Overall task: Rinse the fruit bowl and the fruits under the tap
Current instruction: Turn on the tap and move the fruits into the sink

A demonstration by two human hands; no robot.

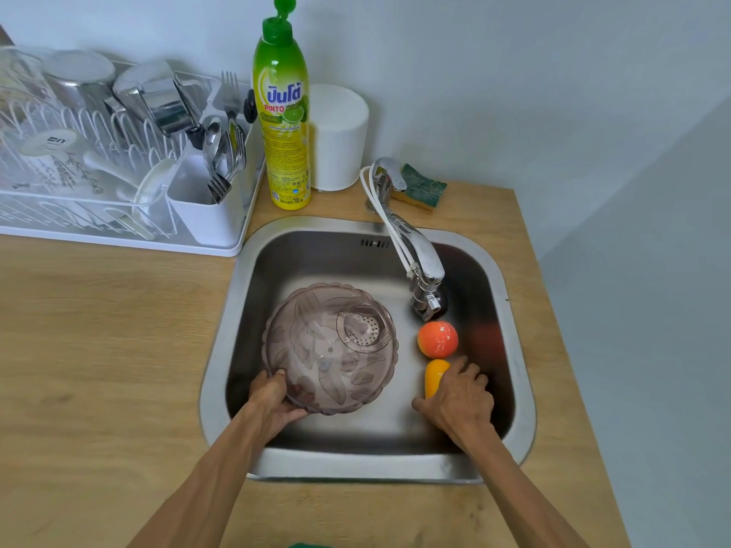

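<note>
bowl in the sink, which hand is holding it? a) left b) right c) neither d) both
a: the left hand grips the near rim of the bowl, while the right hand is on the yellow fruit beside it.

My left grip (273,397) curls around something at its near edge; my right grip (461,393) lies fingers-down, both forearms reaching forward.
</note>
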